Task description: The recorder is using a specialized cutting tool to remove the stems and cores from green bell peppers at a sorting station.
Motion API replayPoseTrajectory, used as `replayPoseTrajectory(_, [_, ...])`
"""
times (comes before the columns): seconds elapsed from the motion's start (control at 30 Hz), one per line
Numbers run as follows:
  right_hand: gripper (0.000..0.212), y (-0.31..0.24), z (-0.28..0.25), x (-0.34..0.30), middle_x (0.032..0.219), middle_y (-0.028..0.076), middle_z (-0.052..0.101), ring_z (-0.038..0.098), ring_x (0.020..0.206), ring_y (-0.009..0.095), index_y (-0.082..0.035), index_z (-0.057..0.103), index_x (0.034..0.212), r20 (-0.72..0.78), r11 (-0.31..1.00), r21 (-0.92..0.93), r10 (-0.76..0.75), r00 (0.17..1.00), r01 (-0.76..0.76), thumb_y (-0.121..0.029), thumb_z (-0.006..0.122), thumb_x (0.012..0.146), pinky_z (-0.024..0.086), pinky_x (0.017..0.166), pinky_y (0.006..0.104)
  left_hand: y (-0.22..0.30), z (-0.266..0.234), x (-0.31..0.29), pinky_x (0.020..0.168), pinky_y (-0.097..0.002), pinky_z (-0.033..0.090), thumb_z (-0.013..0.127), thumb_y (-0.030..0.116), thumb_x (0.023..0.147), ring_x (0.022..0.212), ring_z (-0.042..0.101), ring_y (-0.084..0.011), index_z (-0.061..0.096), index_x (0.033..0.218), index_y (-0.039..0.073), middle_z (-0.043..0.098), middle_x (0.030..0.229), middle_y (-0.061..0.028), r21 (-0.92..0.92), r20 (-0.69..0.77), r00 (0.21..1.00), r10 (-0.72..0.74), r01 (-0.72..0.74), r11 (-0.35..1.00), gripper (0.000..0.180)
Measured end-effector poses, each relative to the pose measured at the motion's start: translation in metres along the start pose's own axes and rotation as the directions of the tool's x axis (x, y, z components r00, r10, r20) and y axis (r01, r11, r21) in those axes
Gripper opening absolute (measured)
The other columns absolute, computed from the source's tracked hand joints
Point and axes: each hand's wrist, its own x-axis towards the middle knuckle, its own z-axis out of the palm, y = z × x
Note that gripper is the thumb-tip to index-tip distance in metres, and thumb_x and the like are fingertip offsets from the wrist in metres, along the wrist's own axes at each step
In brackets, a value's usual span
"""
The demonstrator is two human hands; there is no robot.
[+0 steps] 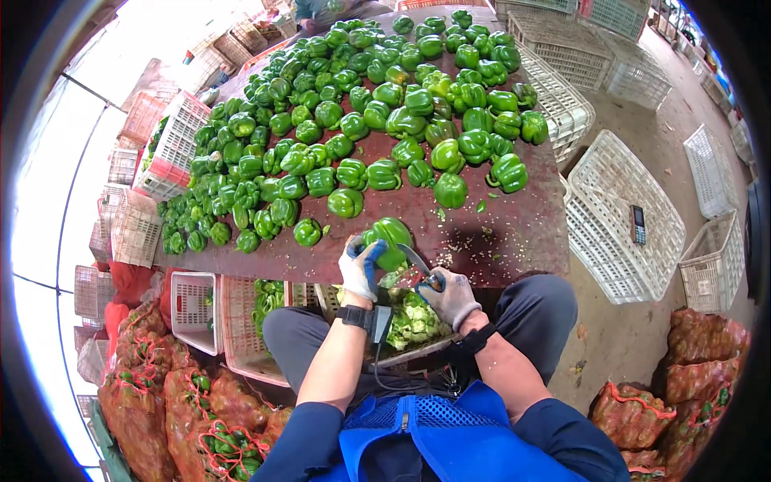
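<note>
A large green bell pepper (pixel 389 236) is gripped in my left hand (pixel 361 269), which wears a white and blue glove, at the near edge of the dark red table (pixel 514 249). Closed round the handle of a small curved knife (pixel 414 259) is my right hand (pixel 452 299), gloved in greyish white. The blade's tip touches or nearly touches the pepper's right side; which of these I cannot tell. Between my knees, below both hands, a crate holds pale green pepper scraps (pixel 416 323). Many whole green bell peppers (pixel 351 173) cover the table beyond my hands.
Seeds and green bits lie on the table's right part. Beside it stands an upturned white crate (pixel 614 217) with a black phone (pixel 638 225) on it. Red mesh sacks (pixel 144 402) crowd the left, and more sacks (pixel 707 353) the right. A person's sleeve (pixel 309 8) shows at the far end.
</note>
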Motion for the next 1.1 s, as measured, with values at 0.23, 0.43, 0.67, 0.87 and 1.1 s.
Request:
replayPoseTrajectory(0.23, [0.046, 0.005, -0.003, 0.007, 0.082, 0.010, 0.065, 0.058, 0.073, 0.014, -0.002, 0.063, 0.106, -0.076, 0.949, 0.302, -0.073, 0.994, 0.093, -0.034, 0.084, 0.080, 0.050, 0.067, 0.0335, 0.011, -0.001, -0.017, 0.075, -0.0313, 0.058, 0.072, 0.004, 0.082, 0.085, 0.068, -0.0179, 0.063, 0.114, 0.001, 0.068, 0.099, -0.0080, 0.035, 0.088, 0.996, 0.005, -0.008, 0.999, 0.034])
replayPoseTrajectory(0.43, [0.064, 0.009, -0.004, 0.019, 0.112, 0.006, 0.069, 0.064, 0.098, 0.012, 0.000, 0.057, 0.128, 0.052, 0.814, 0.579, -0.087, 0.995, 0.041, -0.018, 0.088, 0.075, 0.052, 0.090, 0.0293, 0.013, 0.020, -0.049, 0.091, -0.0305, 0.052, 0.074, 0.004, 0.081, 0.105, 0.062, -0.0166, 0.055, 0.130, -0.004, 0.064, 0.118, -0.0113, 0.297, 0.299, 0.954, -0.017, -0.076, 0.952, 0.053])
replayPoseTrajectory(0.67, [0.061, 0.016, -0.005, 0.022, 0.113, 0.008, 0.069, 0.065, 0.100, 0.015, 0.000, 0.059, 0.125, 0.084, 0.484, 0.873, -0.043, 0.995, -0.053, -0.005, 0.088, 0.071, 0.055, 0.090, 0.0321, 0.025, 0.026, -0.058, 0.092, -0.0316, 0.052, 0.070, 0.003, 0.082, 0.102, 0.064, -0.0189, 0.055, 0.128, -0.005, 0.067, 0.113, -0.0111, 0.325, 0.338, 0.937, -0.089, -0.027, 0.945, 0.050])
replayPoseTrajectory(0.87, [0.048, 0.016, -0.013, 0.021, 0.104, 0.008, 0.072, 0.068, 0.091, 0.015, 0.004, 0.065, 0.115, 0.093, 0.488, 0.868, 0.018, 0.996, -0.090, -0.001, 0.083, 0.071, 0.055, 0.086, 0.0309, 0.024, 0.023, -0.064, 0.088, -0.0321, 0.054, 0.074, 0.000, 0.075, 0.097, 0.065, -0.0173, 0.059, 0.125, -0.003, 0.069, 0.108, -0.0097, 0.133, 0.372, 0.924, -0.086, 0.038, 0.990, 0.052])
replayPoseTrajectory(1.1, [0.037, 0.002, -0.021, 0.017, 0.096, 0.006, 0.072, 0.069, 0.079, 0.015, 0.000, 0.066, 0.114, 0.240, 0.372, 0.893, 0.084, 0.967, -0.254, -0.010, 0.079, 0.081, 0.057, 0.070, 0.0291, 0.030, 0.012, -0.069, 0.095, -0.0326, 0.049, 0.075, 0.007, 0.069, 0.106, 0.062, -0.0199, 0.054, 0.131, -0.001, 0.065, 0.115, -0.0095, 0.152, 0.382, 0.921, -0.072, 0.014, 0.988, 0.065])
